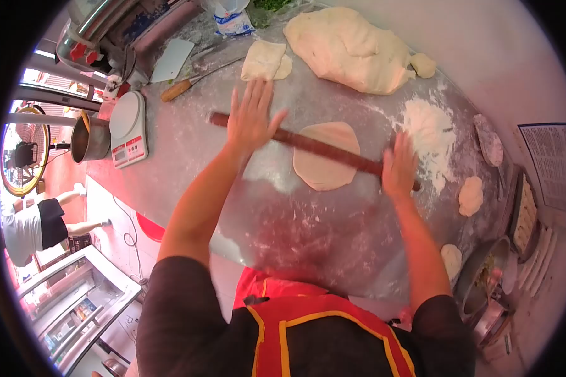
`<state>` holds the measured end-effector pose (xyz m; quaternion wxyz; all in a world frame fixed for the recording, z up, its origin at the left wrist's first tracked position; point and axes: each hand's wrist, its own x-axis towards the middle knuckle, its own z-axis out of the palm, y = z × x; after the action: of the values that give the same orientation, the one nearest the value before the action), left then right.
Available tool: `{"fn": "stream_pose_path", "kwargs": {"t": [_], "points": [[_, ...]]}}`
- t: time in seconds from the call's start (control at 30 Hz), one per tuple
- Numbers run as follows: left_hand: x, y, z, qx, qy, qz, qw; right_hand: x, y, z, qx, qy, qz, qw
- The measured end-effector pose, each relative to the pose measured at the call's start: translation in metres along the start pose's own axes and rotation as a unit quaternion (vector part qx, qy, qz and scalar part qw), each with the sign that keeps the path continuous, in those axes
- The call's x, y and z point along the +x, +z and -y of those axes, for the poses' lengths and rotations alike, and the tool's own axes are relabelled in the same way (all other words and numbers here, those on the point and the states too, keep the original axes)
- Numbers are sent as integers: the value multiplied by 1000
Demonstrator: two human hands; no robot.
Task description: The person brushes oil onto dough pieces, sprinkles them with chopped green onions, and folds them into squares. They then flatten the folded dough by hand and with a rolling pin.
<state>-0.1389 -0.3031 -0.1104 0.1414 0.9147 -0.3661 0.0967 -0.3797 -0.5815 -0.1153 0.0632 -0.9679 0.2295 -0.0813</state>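
A dark brown rolling pin (317,148) lies slantwise over a flat round of dough (324,169) on the metal table. My left hand (251,119) rests on the pin's left part, palm down, fingers stretched out and thumb apart. On the pin's right end lies my right hand (400,166), its fingers also extended and slightly blurred. Neither hand wraps round the pin. Just beyond my left fingertips sits a folded piece of dough (263,61). White flour (429,135) is spread beside my right hand.
A large dough mass (352,50) sits at the back. At left are a kitchen scale (128,129), a pot (89,138) and a wooden-handled tool (176,90). Small dough pieces (470,196), a scoop (488,139) and a bowl of filling (482,276) lie at right. A person (34,229) stands far left.
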Motion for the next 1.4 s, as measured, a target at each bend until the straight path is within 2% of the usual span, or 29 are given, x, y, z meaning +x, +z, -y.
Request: {"fn": "stream_pose_path", "kwargs": {"t": [0.07, 0.1, 0.17, 0.23, 0.3, 0.37, 0.43, 0.47, 0.5, 0.6, 0.67, 0.73, 0.77, 0.8, 0.83, 0.9, 0.93, 1.03, 1.1, 1.17, 1.23, 1.27, 1.4], "points": [[-71, -20, 6, -44, 4, 127, 991, -71, -13, 12, 42, -33, 50, 997], [-103, -37, 3, -95, 33, 56, 993, -78, -13, 15, 70, -46, 69, 994], [-127, -53, 3, -69, 69, 58, 994, -97, -19, 26, 125, -62, 117, 983], [-138, -48, 12, -82, 82, 92, 989, -38, 2, 44, 319, 17, 93, 943], [-148, -71, -5, -81, 72, 59, 992, 28, 15, 73, 384, 54, 176, 905], [-175, -93, -19, -73, 43, 71, 994, 65, 12, 118, 331, 55, 346, 876], [-200, -108, -32, -83, 27, 62, 994, 56, 45, 167, 215, -146, 400, 879], [-213, -113, -39, -85, 12, 66, 994, 38, 67, 198, 241, -320, 292, 869], [-224, -117, -46, -85, -4, 71, 994, 21, 81, 219, 260, -481, 171, 819], [-242, -124, -54, -83, -23, 87, 993, 3, 76, 226, 282, -246, 303, 877], [-247, -122, -56, -74, -38, 84, 993, -7, 30, 185, 328, -85, 318, 885], [-246, -117, -55, -63, -44, 70, 995, -46, -6, 132, 221, -77, 333, 913], [-248, -114, -58, -60, -48, 63, 995, -83, -19, 106, 266, -67, 255, 927], [-254, -107, -61, -65, -89, 94, 989, -119, -22, 79, 208, -85, 168, 960], [-259, -98, -70, -66, -107, 80, 989, -147, -23, 57, 150, -104, 78, 980], [-267, -83, -80, -58, -133, 57, 988, -184, -27, 47, 77, -92, 35, 992], [-261, -73, -75, -69, -135, 79, 985, -188, -25, 44, 42, -83, 12, 996], [-197, -51, -50, -20, -108, 92, 990, -129, -7, 45, 26, -71, 2, 997], [-137, -43, -39, 12, -102, 109, 989, -71, 0, 43, -48, -71, 33, 996], [-80, -30, -21, 26, -71, 61, 995, -12, 10, 41, -50, -56, 8, 997], [-29, -10, 0, 41, -55, -24, 997, 39, 20, 42, -50, -30, -20, 998], [-21, -8, 1, 46, -48, -61, 996, 44, 20, 41, -50, -16, -29, 998], [-118, -39, -18, -23, -66, 37, 997, -58, 4, 46, 44, -101, 13, 994]]}}
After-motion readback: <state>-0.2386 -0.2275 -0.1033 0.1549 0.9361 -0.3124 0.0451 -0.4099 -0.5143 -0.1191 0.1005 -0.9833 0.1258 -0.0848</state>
